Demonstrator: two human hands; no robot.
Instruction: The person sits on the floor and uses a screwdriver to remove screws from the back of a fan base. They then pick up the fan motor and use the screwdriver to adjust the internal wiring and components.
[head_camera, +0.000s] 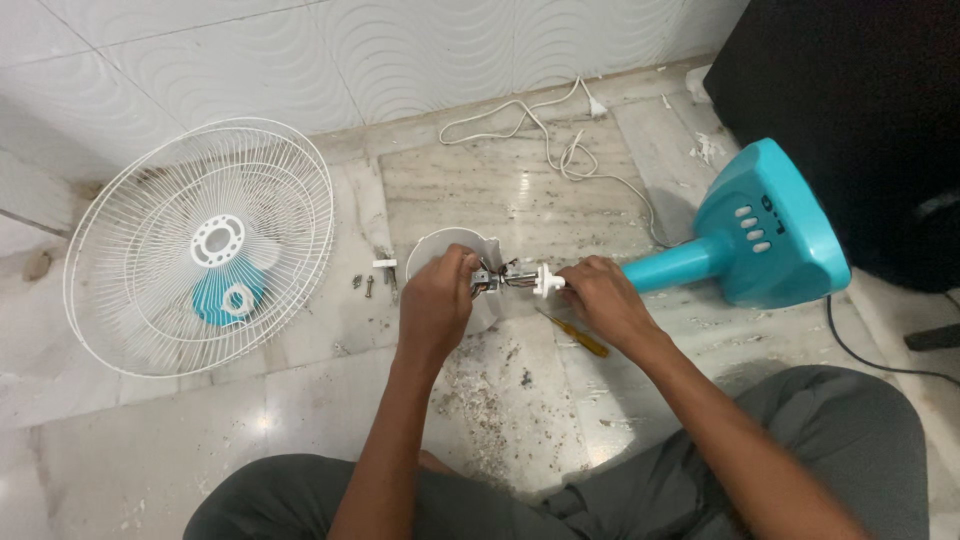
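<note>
The left hand (438, 300) pinches the metal motor part (490, 280) before the white motor cover (452, 245); the right hand (598, 295) grips the white collar (547, 281) on the teal fan stand (755, 240). One yellow screwdriver (575, 335) lies just beneath. Left of the cover lie a few screws (365, 284), then two stacked fan guards (200, 245) on open floor (150, 440).

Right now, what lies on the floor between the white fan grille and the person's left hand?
In the head view, a few small screws and a small white part lie on the floor between the white fan grille and the left hand.
</note>
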